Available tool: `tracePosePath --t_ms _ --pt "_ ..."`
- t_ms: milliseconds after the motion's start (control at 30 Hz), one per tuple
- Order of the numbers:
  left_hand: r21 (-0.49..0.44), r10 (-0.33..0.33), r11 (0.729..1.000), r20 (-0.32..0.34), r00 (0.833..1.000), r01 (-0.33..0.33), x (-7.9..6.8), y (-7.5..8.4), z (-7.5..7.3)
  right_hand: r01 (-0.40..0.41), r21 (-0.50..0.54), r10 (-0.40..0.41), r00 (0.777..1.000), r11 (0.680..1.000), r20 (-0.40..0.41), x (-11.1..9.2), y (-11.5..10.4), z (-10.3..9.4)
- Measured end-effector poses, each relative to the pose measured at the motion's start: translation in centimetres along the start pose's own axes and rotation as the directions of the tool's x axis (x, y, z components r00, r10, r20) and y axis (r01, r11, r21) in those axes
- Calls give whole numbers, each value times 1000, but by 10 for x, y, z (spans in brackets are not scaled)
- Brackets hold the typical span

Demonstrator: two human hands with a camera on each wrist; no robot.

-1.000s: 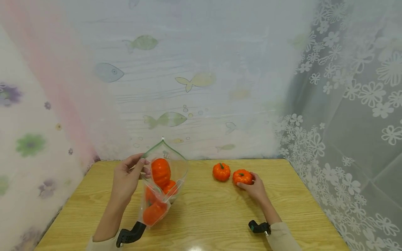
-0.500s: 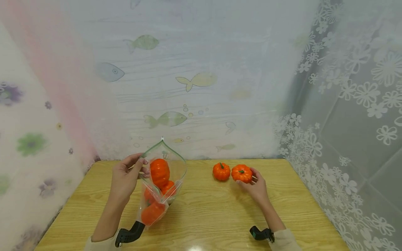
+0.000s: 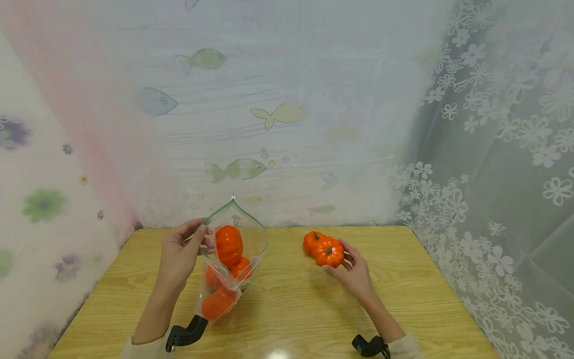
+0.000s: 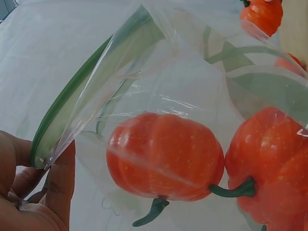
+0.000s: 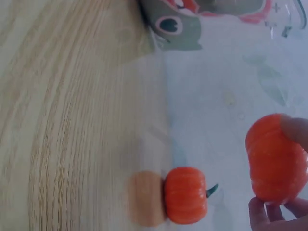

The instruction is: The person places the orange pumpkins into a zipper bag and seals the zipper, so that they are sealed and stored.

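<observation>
My left hand (image 3: 181, 257) pinches the green-edged rim of a clear zip bag (image 3: 255, 239), whose mouth gapes open. Inside the bag are several orange toy pumpkins (image 4: 166, 156) with dark green stems. My right hand (image 3: 356, 274) grips another small orange pumpkin (image 5: 276, 161) between thumb and fingers, above the table. In the head view this held pumpkin overlaps a second pumpkin (image 3: 311, 240) behind it. From the right wrist, that second pumpkin stands on the wood, apart from the held one.
The wooden table (image 3: 287, 319) runs back to a curtain (image 3: 314, 149) printed with fish. Flower-patterned curtain (image 3: 506, 249) hangs along the right side. A black wrist camera mount (image 3: 186, 335) juts out just below the bag's bottom.
My right hand has lifted its pumpkin off the table and carried it left, so it now partly covers the other pumpkin. The left hand and bag stay nearly still.
</observation>
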State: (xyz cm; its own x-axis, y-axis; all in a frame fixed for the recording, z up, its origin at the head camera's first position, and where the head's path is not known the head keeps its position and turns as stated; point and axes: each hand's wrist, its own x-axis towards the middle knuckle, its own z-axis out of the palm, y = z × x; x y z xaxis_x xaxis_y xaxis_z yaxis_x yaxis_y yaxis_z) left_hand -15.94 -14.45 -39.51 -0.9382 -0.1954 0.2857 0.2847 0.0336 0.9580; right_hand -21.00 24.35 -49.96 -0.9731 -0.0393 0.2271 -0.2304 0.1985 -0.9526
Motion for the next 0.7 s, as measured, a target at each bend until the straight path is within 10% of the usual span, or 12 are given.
tracePosePath --t_ms 700 --pt "-38 7 999 2 1000 -7 0 -1 3 320 229 -368 906 919 209 -4 -80 43"
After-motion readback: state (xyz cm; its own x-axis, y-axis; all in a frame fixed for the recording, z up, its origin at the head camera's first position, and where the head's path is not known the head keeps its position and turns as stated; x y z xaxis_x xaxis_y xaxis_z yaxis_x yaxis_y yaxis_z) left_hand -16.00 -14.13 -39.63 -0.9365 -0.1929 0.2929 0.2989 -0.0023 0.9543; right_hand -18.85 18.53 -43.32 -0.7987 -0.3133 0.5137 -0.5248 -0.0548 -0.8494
